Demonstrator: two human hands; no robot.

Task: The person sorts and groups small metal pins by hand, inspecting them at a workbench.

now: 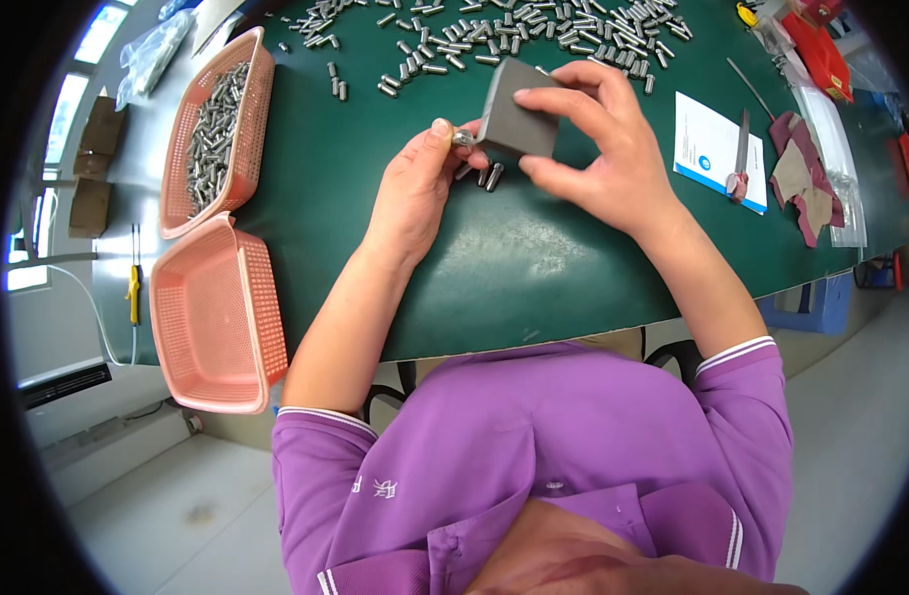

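Between the thumb and fingers of my left hand (pixel 415 183) is a small shiny metal pin (pixel 462 138). My right hand (pixel 608 149) grips a dark grey rectangular block (pixel 517 109), fingers over its far and right sides and thumb near its lower edge. The block's left side is right by the pin; whether they touch I cannot tell. Just below the block, a few loose metal pins (pixel 493 177) are on the green table (pixel 534 268), partly hidden by my left fingers and the block.
Many metal pins (pixel 534 30) are scattered across the far table. At left stand a pink basket (pixel 256 119) full of pins and another pink basket (pixel 212 312) without pins. A white-and-blue paper (pixel 707 139), a blade-like tool (pixel 742 159) and a maroon-and-tan cloth (pixel 806 183) lie at right.
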